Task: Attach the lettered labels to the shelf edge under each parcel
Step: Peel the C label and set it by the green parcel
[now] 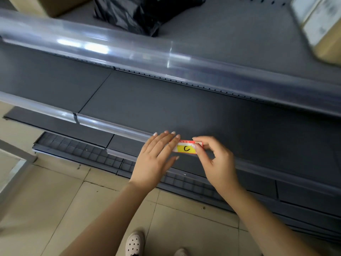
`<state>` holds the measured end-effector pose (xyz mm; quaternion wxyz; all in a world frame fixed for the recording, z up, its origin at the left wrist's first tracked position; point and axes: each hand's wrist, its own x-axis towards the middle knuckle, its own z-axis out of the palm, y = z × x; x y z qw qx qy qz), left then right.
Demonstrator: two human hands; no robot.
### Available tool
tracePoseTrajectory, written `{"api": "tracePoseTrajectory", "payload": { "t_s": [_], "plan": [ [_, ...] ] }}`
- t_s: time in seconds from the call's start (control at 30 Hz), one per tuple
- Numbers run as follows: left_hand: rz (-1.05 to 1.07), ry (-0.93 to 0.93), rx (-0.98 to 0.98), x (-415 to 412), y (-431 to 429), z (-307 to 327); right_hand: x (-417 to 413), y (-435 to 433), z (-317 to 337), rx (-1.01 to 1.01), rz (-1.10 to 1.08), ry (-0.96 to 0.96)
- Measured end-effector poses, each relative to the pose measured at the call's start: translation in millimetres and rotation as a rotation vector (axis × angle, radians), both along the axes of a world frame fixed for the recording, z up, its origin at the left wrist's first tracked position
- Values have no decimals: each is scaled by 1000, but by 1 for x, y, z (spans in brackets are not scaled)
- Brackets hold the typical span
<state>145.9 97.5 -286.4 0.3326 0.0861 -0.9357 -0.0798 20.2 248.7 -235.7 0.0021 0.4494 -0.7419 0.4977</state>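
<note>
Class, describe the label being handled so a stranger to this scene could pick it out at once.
Start at the grey shelving; on the shelf below the black bag, follow the clear strip along the front edge. There the right hand pinches one end of a small label while straight fingers of the left hand touch the other. It alone is yellow with a black letter C.

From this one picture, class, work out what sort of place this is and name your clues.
Probably a shop or parcel storeroom: tiered grey metal shelving, clear label strips on its edges, a yellow label marked C, and a black bagged parcel above.
</note>
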Motion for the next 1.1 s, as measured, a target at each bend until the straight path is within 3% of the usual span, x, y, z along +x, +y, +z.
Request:
{"api": "tracePoseTrajectory", "payload": {
  "t_s": [0.13,0.27,0.37,0.47,0.63,1.1],
  "plan": [
    [-8,68,2,16,5,29,14,4,28,3,18,-126],
    [-7,84,-12,35,4,54,27,2,53,20,89,-109],
    [15,95,-38,54,-5,77,36,-6,75,97,185,-2],
    [24,101,-84,75,-20,102,47,-18,96,217,244,229],
    [22,111,-107,125,-55,136,85,-51,135,217,279,478],
    [51,163,-248,306,-211,218,256,-206,198,80,293,557]
  ]
}}
